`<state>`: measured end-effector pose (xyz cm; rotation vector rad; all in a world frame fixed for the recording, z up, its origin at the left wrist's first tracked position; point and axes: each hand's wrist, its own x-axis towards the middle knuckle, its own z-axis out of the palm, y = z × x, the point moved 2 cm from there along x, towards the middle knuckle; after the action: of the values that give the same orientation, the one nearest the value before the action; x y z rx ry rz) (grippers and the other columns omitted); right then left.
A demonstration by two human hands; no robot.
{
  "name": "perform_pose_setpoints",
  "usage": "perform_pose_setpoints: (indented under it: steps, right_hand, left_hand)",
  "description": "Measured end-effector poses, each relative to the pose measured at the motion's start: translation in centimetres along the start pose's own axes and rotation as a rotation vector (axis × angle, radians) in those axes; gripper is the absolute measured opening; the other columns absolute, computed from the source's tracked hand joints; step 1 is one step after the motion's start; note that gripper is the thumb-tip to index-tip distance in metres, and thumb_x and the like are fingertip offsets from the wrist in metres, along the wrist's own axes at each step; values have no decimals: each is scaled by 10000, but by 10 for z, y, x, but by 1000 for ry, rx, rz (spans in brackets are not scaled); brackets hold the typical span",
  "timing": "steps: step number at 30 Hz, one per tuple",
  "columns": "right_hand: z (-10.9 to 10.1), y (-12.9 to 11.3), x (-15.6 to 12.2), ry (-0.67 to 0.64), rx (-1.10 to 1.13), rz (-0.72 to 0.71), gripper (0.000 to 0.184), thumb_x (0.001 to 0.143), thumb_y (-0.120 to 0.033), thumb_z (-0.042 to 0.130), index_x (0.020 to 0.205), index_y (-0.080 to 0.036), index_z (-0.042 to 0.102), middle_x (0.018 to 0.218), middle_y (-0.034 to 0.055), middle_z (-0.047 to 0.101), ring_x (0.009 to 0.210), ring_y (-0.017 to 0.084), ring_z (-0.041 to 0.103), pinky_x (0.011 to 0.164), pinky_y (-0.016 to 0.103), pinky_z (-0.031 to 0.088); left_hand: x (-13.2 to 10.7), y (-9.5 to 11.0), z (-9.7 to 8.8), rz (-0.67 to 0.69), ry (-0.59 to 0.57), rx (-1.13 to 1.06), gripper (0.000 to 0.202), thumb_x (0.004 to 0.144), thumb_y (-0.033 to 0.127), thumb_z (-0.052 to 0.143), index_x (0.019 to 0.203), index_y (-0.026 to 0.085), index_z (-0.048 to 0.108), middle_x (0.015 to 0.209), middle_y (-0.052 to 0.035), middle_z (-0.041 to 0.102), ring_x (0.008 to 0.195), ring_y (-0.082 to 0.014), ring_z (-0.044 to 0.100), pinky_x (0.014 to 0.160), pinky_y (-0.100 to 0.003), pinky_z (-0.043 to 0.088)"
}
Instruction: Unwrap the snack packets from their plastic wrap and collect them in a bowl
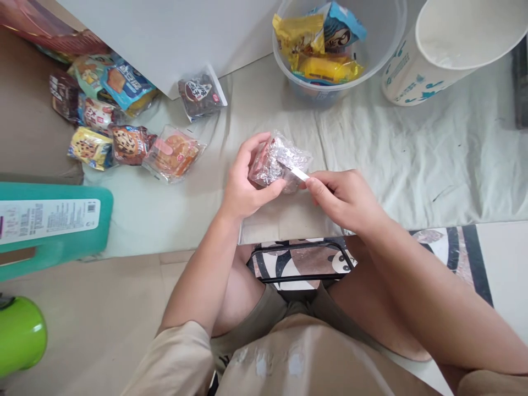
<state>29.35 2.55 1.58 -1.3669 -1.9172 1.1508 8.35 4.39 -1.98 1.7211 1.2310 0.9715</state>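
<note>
My left hand [243, 184] is wrapped round a small snack in a clear, crinkled wrapper [277, 161], held just above the pale cloth [391, 165]. My right hand [344, 199] pinches the white sealed edge of that wrapper at its right end. Both hands are closed on the same packet in the middle of the view.
A clear plastic bowl [383, 52] at the top holds several wrapped snacks [319, 47]. A large white paper bucket [449, 47] stands to its right. Several loose snack packets [124, 129] lie at the left. A teal bottle [53, 223] and a green object [20, 335] sit at the left edge.
</note>
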Motion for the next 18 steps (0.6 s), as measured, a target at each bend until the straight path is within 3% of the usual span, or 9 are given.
perform_pose_setpoints:
  steps: [7,10,12,14,16,18]
  right_hand:
    - [-10,-3,-5,-67,-24,60,469,996,-490,426,620,-212,441,527,-26,421,511,107,372,544,297,285]
    - [-23,1,-8,-80,-94,80,450,982,-485,443,623,-215,455,514,-26,391,502,115,363,540,307,275]
    - [-35,8,-10,14,-184,92,413,973,-451,469,634,-217,497,517,-20,404,502,126,370,550,317,275]
    - [-45,19,-12,194,-286,93,362,970,-417,490,677,-218,566,573,3,476,542,149,432,580,327,304]
    - [-50,33,-12,356,-377,78,320,969,-414,512,755,-216,646,710,47,581,643,187,531,622,340,346]
    - [-50,46,-10,420,-455,67,301,967,-427,531,839,-218,706,847,84,640,733,221,584,640,351,364]
  left_hand:
    - [7,-23,-12,79,125,-190,958,664,858,751,1465,415,469,1371,-76,628,1332,-369,629,1047,-502,575]
    - [9,-30,-18,59,191,-209,892,689,857,730,1442,452,475,1391,-57,617,1300,-330,647,1001,-459,600]
    - [10,-30,-19,45,230,-201,822,729,830,717,1425,470,469,1410,-44,607,1246,-294,673,954,-426,616]
    - [9,-27,-14,39,250,-151,803,750,804,720,1421,448,458,1399,-51,615,1186,-273,696,937,-410,619]
    - [8,-22,-4,45,248,-54,817,763,785,724,1422,386,452,1345,-75,640,1151,-269,704,948,-411,611]
    - [5,-15,6,52,245,67,786,801,755,709,1412,328,459,1306,-93,651,1162,-274,695,980,-420,594]
